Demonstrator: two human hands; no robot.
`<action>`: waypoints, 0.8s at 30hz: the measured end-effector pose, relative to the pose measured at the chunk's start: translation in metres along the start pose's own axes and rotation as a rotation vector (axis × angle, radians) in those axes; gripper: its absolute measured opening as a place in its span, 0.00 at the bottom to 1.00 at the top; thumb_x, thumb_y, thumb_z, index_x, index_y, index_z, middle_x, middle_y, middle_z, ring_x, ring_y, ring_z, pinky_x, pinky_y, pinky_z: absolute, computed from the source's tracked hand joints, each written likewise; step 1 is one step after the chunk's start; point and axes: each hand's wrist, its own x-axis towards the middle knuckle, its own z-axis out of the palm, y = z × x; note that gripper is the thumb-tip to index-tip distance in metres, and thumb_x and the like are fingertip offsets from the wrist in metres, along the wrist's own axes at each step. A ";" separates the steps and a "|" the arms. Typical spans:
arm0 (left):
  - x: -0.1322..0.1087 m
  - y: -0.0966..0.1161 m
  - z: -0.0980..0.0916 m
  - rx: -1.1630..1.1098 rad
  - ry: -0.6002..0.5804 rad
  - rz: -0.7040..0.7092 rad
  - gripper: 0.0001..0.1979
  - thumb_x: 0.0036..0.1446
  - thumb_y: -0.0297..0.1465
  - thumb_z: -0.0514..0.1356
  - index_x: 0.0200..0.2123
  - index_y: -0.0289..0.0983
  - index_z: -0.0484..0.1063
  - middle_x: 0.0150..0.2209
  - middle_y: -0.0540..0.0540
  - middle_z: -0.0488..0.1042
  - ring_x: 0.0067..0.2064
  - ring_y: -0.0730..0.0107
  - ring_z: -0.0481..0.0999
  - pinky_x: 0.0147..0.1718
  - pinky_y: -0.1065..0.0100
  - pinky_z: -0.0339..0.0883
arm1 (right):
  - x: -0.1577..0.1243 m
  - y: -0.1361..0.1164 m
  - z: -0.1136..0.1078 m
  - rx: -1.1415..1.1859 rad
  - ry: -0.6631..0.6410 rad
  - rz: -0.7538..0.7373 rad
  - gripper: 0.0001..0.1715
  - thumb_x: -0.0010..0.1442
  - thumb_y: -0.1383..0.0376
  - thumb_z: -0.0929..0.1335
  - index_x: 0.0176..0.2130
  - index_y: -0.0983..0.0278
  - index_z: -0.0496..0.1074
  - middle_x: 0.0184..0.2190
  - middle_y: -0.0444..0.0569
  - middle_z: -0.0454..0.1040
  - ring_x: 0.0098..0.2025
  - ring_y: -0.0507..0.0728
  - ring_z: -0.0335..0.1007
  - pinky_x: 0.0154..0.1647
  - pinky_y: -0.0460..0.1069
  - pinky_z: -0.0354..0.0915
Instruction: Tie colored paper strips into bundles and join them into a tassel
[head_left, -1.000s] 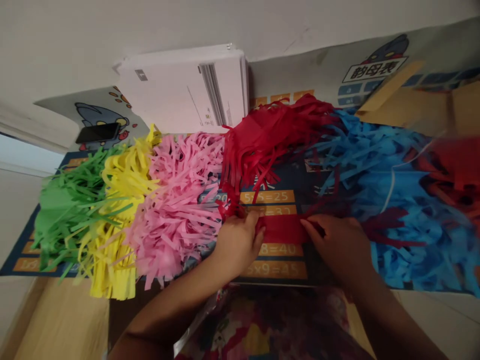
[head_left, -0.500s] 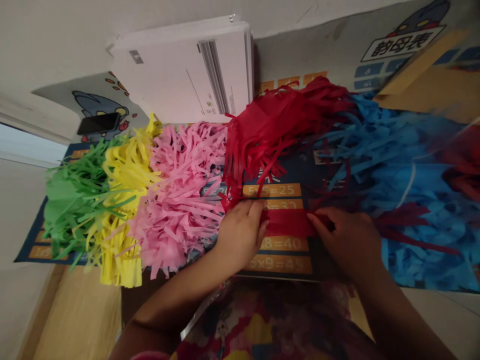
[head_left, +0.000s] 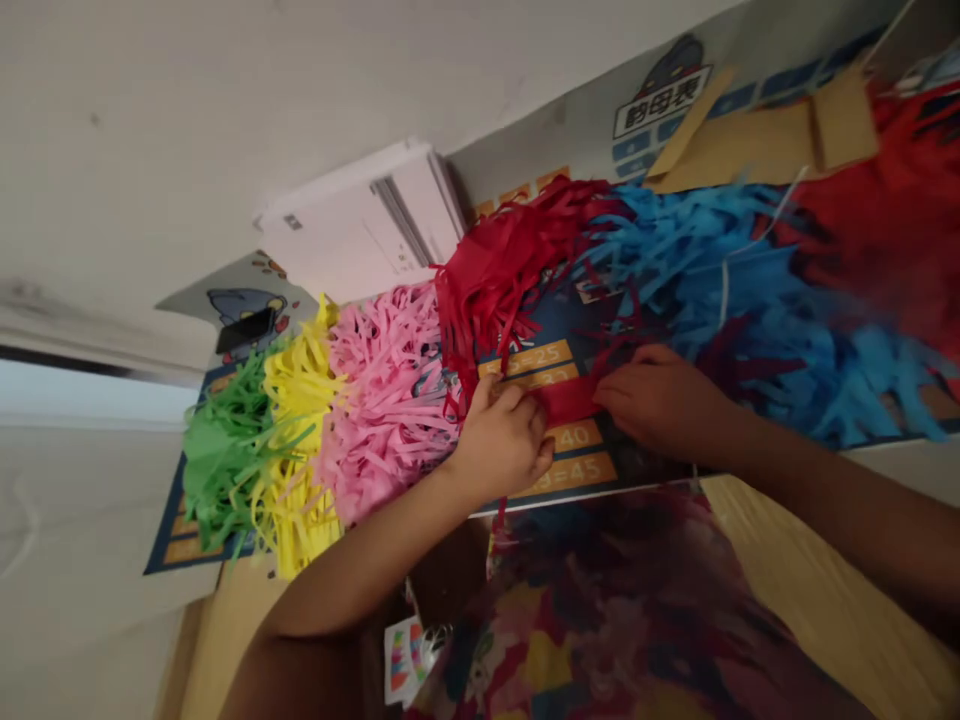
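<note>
A strip of red tissue paper (head_left: 568, 401) with fringed ends lies stretched between my two hands on the blue printed poster. My left hand (head_left: 506, 435) has its fingers curled over the strip's left end, closed on it. At the other end my right hand (head_left: 660, 405) pinches the strip, its fingertips partly hidden behind the knuckles. Just behind my hands rests a pile of red fringed tissue (head_left: 517, 260). Pink fringed tissue (head_left: 390, 400) lies close by my left hand, and blue fringed tissue (head_left: 720, 290) lies beyond my right hand.
Further left are yellow fringed tissue (head_left: 296, 470), green fringed tissue (head_left: 225, 450) and a dark phone (head_left: 246, 330). A stack of white boards or packets (head_left: 352, 220) leans at the wall. Brown folded card (head_left: 757, 145) and more red tissue (head_left: 892, 230) are at the right.
The view has tilted and swung to the right, showing more red tissue there. Both hands still hold the red strip; my right hand has turned more palm-down over its end.
</note>
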 end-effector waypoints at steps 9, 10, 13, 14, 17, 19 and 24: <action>-0.005 -0.008 0.013 -0.009 0.096 -0.099 0.09 0.62 0.29 0.58 0.43 0.38 0.76 0.42 0.43 0.81 0.48 0.55 0.74 0.59 0.37 0.50 | 0.007 0.022 0.003 0.092 0.004 0.074 0.11 0.61 0.70 0.64 0.36 0.64 0.77 0.32 0.48 0.80 0.35 0.57 0.71 0.44 0.55 0.51; -0.007 -0.010 0.013 -0.019 0.115 -0.098 0.09 0.63 0.29 0.58 0.44 0.38 0.76 0.43 0.44 0.81 0.49 0.56 0.74 0.60 0.36 0.49 | 0.007 0.019 0.002 0.092 0.026 0.080 0.11 0.60 0.70 0.64 0.36 0.64 0.77 0.33 0.48 0.80 0.37 0.57 0.71 0.44 0.54 0.51; -0.013 -0.014 0.013 -0.040 0.166 -0.084 0.09 0.64 0.29 0.58 0.44 0.39 0.76 0.43 0.46 0.81 0.49 0.58 0.75 0.63 0.34 0.43 | 0.007 0.006 -0.002 0.013 0.126 0.049 0.12 0.60 0.69 0.65 0.42 0.63 0.77 0.43 0.51 0.79 0.44 0.60 0.70 0.45 0.55 0.51; -0.015 -0.014 0.013 -0.038 0.172 -0.074 0.09 0.65 0.29 0.57 0.44 0.40 0.76 0.43 0.46 0.82 0.49 0.59 0.76 0.64 0.34 0.42 | 0.007 0.001 -0.003 -0.026 0.137 0.020 0.13 0.61 0.69 0.65 0.44 0.63 0.76 0.45 0.52 0.79 0.46 0.60 0.69 0.46 0.56 0.51; -0.021 -0.014 0.014 -0.027 0.160 -0.059 0.09 0.66 0.27 0.57 0.45 0.43 0.76 0.42 0.48 0.81 0.50 0.59 0.76 0.65 0.33 0.44 | 0.005 -0.004 0.001 -0.071 0.066 -0.064 0.13 0.64 0.71 0.64 0.41 0.62 0.77 0.40 0.50 0.80 0.43 0.59 0.69 0.43 0.55 0.51; -0.024 -0.014 0.015 -0.049 0.137 -0.071 0.10 0.66 0.26 0.58 0.46 0.45 0.76 0.42 0.49 0.81 0.51 0.58 0.75 0.64 0.34 0.47 | 0.000 0.000 0.007 -0.028 0.038 -0.076 0.12 0.64 0.72 0.64 0.38 0.62 0.77 0.36 0.48 0.80 0.39 0.57 0.69 0.42 0.54 0.50; -0.026 -0.022 0.016 -0.205 0.142 -0.185 0.08 0.66 0.31 0.59 0.43 0.44 0.78 0.41 0.49 0.82 0.49 0.61 0.76 0.62 0.43 0.51 | -0.007 0.015 0.018 0.139 0.114 0.058 0.14 0.68 0.65 0.64 0.37 0.59 0.79 0.38 0.46 0.80 0.40 0.56 0.70 0.41 0.53 0.50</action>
